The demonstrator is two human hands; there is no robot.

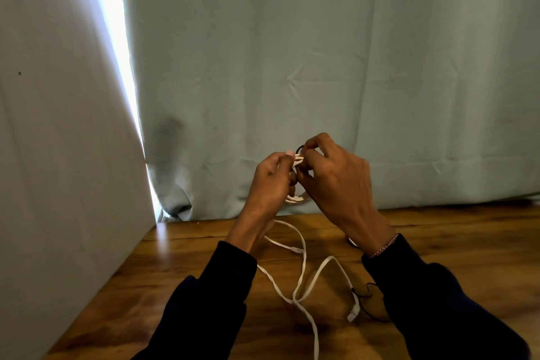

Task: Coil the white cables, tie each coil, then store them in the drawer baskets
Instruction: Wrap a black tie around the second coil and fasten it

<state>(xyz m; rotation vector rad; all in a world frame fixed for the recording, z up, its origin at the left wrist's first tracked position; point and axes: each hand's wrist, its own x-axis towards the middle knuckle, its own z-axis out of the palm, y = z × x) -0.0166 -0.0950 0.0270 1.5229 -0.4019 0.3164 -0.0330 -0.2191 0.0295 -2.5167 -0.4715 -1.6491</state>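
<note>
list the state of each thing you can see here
left hand: grips the coil
right hand: pinches the black tie
white coil: held above the table
black tie: at the coil's top
loose white cable: uncoiled on table
curtain: drawn

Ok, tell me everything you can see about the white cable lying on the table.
The loose white cable looks flat and ribbon-like, with a matte plastic look. It lies uncoiled on the wooden table, its strands crossing once between the sleeves. One end carries a small white plug beside a thin black tie. Neither hand touches it.
</note>
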